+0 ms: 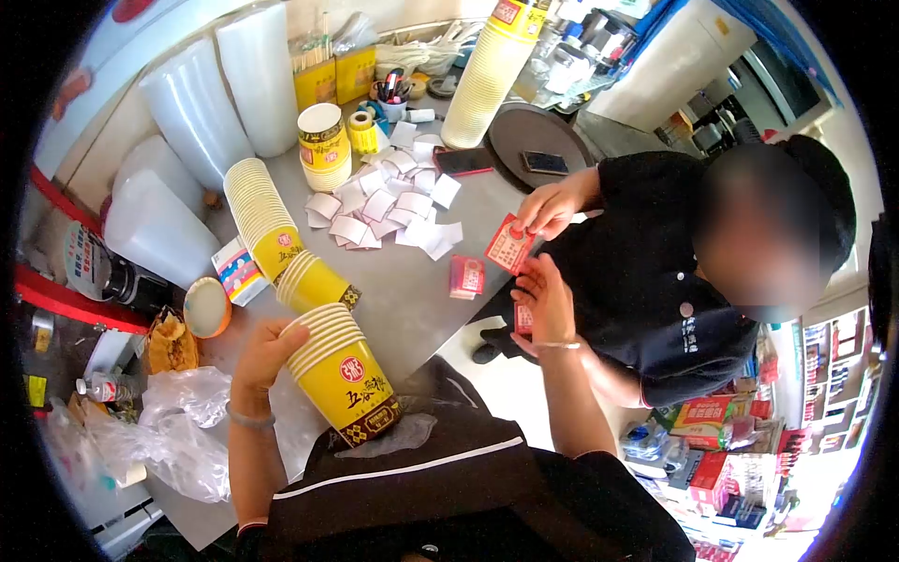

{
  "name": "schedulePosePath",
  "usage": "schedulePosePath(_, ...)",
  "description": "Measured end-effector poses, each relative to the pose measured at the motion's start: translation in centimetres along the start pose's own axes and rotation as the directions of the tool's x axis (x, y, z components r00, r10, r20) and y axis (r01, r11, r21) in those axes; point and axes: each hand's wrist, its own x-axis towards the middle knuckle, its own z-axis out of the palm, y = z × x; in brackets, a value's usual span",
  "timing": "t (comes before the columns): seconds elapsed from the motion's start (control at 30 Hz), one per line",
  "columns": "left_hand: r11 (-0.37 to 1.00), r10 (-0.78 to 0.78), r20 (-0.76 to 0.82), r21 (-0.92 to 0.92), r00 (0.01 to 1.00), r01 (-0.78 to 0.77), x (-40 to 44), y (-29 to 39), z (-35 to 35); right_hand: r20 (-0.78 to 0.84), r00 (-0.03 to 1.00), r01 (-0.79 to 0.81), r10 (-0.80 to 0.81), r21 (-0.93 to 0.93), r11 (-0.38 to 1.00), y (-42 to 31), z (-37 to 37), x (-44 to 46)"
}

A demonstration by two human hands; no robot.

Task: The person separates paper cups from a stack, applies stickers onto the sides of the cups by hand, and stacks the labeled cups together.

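My left hand [265,354] is wrapped around the rim end of a tilted stack of yellow paper cups [348,379], held close to my apron. My right hand [546,292], with a bracelet at the wrist, has its fingers closed at the lower edge of a red printed card [509,245]. A co-worker's hand [554,208] grips the same card from above. Another red card [523,319] shows beside my right palm; which hand holds it is partly hidden. A small pile of red cards [466,276] lies on the table nearby.
White paper slips [384,201] are scattered across the grey table [398,318]. More yellow cup stacks [257,211], a tall cup stack [487,84], clear plastic lids [192,103] and a round dark tray [538,131] stand around. A co-worker [646,244] is at the right.
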Motion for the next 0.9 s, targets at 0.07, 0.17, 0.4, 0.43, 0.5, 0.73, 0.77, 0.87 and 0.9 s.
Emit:
schedulePosePath(0.07,0.999,0.029,-0.015,0.044,0.999,-0.028,-0.6,0.2,0.1,0.066,0.998,-0.008,0.012,-0.069,0.998,-1.0,-0.4,1.0)
schedulePosePath(0.17,0.994,0.090,-0.019,0.058,0.996,-0.089,-1.7,0.8,-0.3,0.153,0.987,-0.042,0.050,-0.054,0.998,-1.7,0.0,1.7)
schedulePosePath(0.4,0.738,0.144,-0.313,-0.598,0.939,-0.313,-0.6,-2.0,1.1,0.534,0.819,-0.448,0.211,0.364,0.817,3.9,0.6,-0.7)
schedulePosePath(0.43,0.486,0.000,-0.327,-0.826,0.945,-0.286,-1.3,1.0,3.1,0.648,0.742,-0.551,0.170,0.445,0.707,5.5,2.1,-2.2)
schedulePosePath(0.5,0.379,-0.066,-0.311,-0.887,0.948,-0.265,-1.0,1.6,4.6,0.733,0.675,-0.633,0.088,0.513,0.580,7.0,6.2,-5.1)
schedulePosePath(0.73,0.571,-0.113,-0.403,-0.774,0.908,-0.273,0.3,-2.0,7.6,0.522,0.848,-0.263,0.096,0.256,0.930,10.2,15.6,-7.8)
schedulePosePath(0.77,0.637,-0.108,-0.439,-0.720,0.892,-0.277,0.4,-2.4,7.5,0.461,0.883,-0.189,0.084,0.185,0.964,10.3,15.5,-8.4)
schedulePosePath(0.87,0.849,-0.073,-0.504,-0.484,0.861,-0.212,0.2,-3.1,4.7,0.427,0.903,0.036,-0.048,0.036,0.999,8.6,16.8,-8.9)
schedulePosePath(0.9,0.848,0.038,-0.471,-0.451,0.882,-0.277,0.1,-2.8,3.4,0.471,0.877,0.113,-0.093,-0.014,0.994,7.9,17.3,-8.6)
